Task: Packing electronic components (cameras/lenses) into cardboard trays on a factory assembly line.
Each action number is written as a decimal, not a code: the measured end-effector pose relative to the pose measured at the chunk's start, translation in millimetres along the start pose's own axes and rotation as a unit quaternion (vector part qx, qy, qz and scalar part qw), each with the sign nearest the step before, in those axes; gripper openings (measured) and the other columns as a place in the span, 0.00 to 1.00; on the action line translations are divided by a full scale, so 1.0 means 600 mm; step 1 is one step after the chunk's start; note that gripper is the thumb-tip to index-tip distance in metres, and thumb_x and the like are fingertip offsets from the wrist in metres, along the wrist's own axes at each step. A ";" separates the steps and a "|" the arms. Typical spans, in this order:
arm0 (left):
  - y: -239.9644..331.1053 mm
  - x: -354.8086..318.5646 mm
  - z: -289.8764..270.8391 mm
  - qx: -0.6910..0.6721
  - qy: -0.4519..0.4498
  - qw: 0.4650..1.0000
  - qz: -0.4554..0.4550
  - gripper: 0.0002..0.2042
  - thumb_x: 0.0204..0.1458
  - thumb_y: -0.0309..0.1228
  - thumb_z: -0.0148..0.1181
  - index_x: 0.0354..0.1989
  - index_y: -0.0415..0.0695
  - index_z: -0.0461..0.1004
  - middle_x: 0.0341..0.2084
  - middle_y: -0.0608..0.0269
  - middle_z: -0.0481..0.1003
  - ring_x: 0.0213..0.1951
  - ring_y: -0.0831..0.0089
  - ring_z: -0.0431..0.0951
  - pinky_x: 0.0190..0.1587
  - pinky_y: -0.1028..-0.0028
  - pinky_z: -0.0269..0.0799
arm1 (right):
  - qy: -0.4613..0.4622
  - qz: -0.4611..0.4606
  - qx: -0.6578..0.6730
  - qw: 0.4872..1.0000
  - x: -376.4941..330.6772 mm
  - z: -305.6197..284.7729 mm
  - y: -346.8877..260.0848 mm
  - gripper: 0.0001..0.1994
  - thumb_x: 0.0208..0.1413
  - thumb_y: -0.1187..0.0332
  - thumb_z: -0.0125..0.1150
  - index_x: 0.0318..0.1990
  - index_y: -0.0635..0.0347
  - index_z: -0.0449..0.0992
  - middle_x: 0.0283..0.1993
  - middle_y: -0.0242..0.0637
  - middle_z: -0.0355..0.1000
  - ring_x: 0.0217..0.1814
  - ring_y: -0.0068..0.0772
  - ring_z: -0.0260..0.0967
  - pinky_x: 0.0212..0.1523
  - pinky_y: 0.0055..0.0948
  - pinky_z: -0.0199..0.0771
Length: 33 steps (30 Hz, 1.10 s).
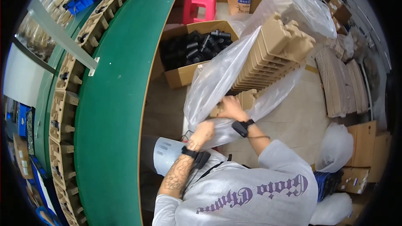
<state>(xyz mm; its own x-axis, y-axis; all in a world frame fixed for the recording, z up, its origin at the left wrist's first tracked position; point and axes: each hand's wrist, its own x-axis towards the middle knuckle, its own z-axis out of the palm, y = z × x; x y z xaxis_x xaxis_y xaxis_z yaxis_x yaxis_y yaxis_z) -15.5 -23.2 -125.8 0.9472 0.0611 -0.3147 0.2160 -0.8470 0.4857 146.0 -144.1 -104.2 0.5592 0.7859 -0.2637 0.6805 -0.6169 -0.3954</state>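
Note:
A tall stack of brown molded-pulp trays [261,60] leans inside a large clear plastic bag [215,73]. My right hand [231,108] reaches into the bag's mouth at the stack's near end. Its fingers curl over a pulp tray [248,98] there, with the fingertips partly hidden. Lower and to the left, my left hand [204,132] is closed on the loose edge of the bag, and its fingers are mostly turned out of sight. A black band with a small box sits on each wrist.
A green conveyor belt [113,100] runs along my left, with pulp trays holding small dark parts [63,117] beyond it. An open carton [176,77] of black parts stands ahead, near a pink stool [200,4]. Flattened cardboard [335,81] leans at right. A whitish bucket [165,157] is beside my left forearm.

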 end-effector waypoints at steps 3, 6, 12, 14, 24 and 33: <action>-0.005 -0.045 0.021 -0.059 0.062 0.978 -0.192 0.07 0.41 0.28 0.58 0.26 0.37 0.76 0.28 0.42 0.76 0.35 0.49 0.77 0.37 0.57 0.72 | 0.012 0.040 0.099 0.994 -0.074 0.038 0.079 0.44 0.36 0.52 0.69 0.61 0.65 0.60 0.56 0.55 0.64 0.60 0.51 0.60 0.59 0.42 0.58; 0.019 -0.050 -0.005 -0.029 0.150 0.968 -0.200 0.11 0.46 0.34 0.56 0.27 0.37 0.75 0.28 0.42 0.76 0.33 0.49 0.77 0.35 0.56 0.71 | 0.077 0.263 0.462 0.843 -0.092 0.044 0.190 0.32 0.50 0.55 0.57 0.60 0.64 0.61 0.56 0.46 0.66 0.57 0.37 0.63 0.56 0.31 0.62; 0.019 0.039 -0.101 -0.170 0.157 0.943 -0.241 0.17 0.52 0.38 0.47 0.33 0.34 0.75 0.32 0.39 0.75 0.35 0.46 0.76 0.38 0.55 0.70 | 0.056 0.397 0.532 0.746 -0.010 0.039 0.240 0.25 0.57 0.51 0.49 0.55 0.60 0.68 0.54 0.39 0.68 0.53 0.31 0.66 0.51 0.29 0.65; 0.029 0.075 -0.088 -0.242 0.220 0.928 -0.180 0.17 0.53 0.37 0.46 0.37 0.35 0.74 0.36 0.40 0.74 0.38 0.45 0.75 0.40 0.56 0.69 | 0.062 0.387 0.594 0.702 0.001 0.037 0.237 0.26 0.58 0.47 0.46 0.56 0.58 0.67 0.55 0.37 0.68 0.55 0.33 0.65 0.52 0.30 0.65; -0.104 0.099 0.071 0.297 0.223 0.928 0.031 0.17 0.58 0.37 0.40 0.49 0.42 0.69 0.45 0.51 0.73 0.49 0.60 0.72 0.52 0.67 0.66 | 0.183 0.202 0.375 0.886 -0.022 -0.067 0.134 0.20 0.60 0.57 0.48 0.49 0.66 0.72 0.49 0.40 0.72 0.51 0.34 0.68 0.51 0.31 0.65; 0.035 0.092 -0.116 -0.152 0.020 0.988 0.012 0.22 0.57 0.42 0.44 0.46 0.31 0.65 0.42 0.34 0.70 0.45 0.43 0.71 0.48 0.63 0.65 | 0.746 0.083 0.050 0.659 -0.163 -0.491 0.202 0.18 0.61 0.64 0.47 0.52 0.68 0.68 0.55 0.43 0.67 0.58 0.36 0.62 0.59 0.32 0.57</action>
<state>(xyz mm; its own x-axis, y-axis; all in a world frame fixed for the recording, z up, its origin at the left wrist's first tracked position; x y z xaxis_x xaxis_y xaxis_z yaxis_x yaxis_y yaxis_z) 57.5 -0.6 -76.1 0.9600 0.0692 -0.2714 0.2496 -0.6507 0.7172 313.0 -308.0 133.1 0.5157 -0.2529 0.8186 0.5592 -0.6245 -0.5452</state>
